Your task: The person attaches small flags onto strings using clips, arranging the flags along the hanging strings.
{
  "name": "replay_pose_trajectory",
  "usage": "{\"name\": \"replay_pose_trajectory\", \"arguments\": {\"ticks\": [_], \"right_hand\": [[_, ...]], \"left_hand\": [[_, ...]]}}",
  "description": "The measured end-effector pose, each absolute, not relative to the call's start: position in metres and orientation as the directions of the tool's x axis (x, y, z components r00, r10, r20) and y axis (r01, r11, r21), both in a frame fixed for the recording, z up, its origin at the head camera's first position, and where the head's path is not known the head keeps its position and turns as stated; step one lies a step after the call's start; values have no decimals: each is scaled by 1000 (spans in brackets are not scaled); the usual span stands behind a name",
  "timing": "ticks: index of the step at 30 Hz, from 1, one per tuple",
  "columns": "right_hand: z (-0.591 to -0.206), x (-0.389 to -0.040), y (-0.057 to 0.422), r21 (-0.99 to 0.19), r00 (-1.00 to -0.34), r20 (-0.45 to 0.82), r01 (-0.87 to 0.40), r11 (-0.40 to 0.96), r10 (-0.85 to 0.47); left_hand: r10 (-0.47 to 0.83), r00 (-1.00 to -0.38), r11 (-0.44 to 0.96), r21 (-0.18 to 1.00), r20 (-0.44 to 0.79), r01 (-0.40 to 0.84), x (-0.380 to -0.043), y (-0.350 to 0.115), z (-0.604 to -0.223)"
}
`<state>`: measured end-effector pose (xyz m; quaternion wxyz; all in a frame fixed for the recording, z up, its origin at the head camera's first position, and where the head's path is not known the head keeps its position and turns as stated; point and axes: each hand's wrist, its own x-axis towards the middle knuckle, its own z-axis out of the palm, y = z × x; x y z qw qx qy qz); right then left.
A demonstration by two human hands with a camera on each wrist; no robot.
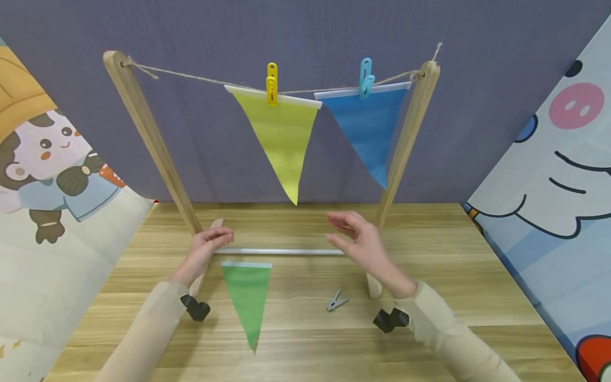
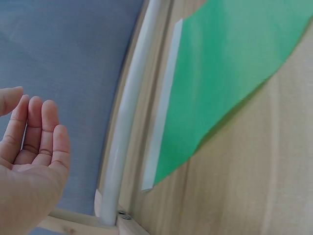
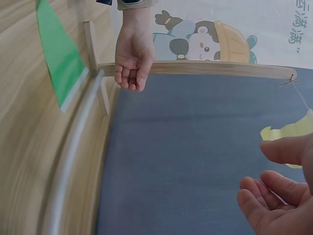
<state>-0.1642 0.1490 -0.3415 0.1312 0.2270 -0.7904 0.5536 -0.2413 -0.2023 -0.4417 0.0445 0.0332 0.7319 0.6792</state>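
Note:
My left hand [image 1: 206,248] hovers beside the left wooden post [image 1: 153,138], its fingers loosely bent around nothing. Thumb and fingers apart, my right hand [image 1: 360,240] is in front of the right post [image 1: 411,127] and holds nothing. A green pennant [image 1: 248,297] with a white top edge lies on the wooden table below and between the hands. Right of it rests a grey clothespin [image 1: 336,301]. From the string [image 1: 191,76] hang a yellow pennant [image 1: 281,138] under a yellow clothespin [image 1: 271,85] and a blue pennant [image 1: 369,124] under a light blue clothespin [image 1: 366,79].
A pale rod [image 1: 286,251] joins the two posts low above the table [image 1: 296,350]. Wooden feet [image 1: 374,286] support the frame. Behind it rises a grey-blue panel [image 1: 200,143], with cartoon-printed sheets [image 1: 47,265] at both sides.

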Motion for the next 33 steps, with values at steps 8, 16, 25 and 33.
{"name": "replay_pose_trajectory", "arguments": {"ticks": [8,16,25,33], "right_hand": [[-359,-161,149,-845,-883,421,-465,264,-207],[-376,-159,149,-891,-912,361,-399,218,-196],[-395,-154,152,-921,-933,301,-338,193,-197],[-411,-149,155,-914,-934,288,-333,230,-210]], "left_hand": [[83,-995,106,993,-56,-47,-237,-205,-451],[69,-994,125,989,-81,-72,-233,-207,-458],[47,-995,144,987,-85,-77,-228,-208,-464],[9,-996,233,969,-89,-84,-223,-209,-466]]}}
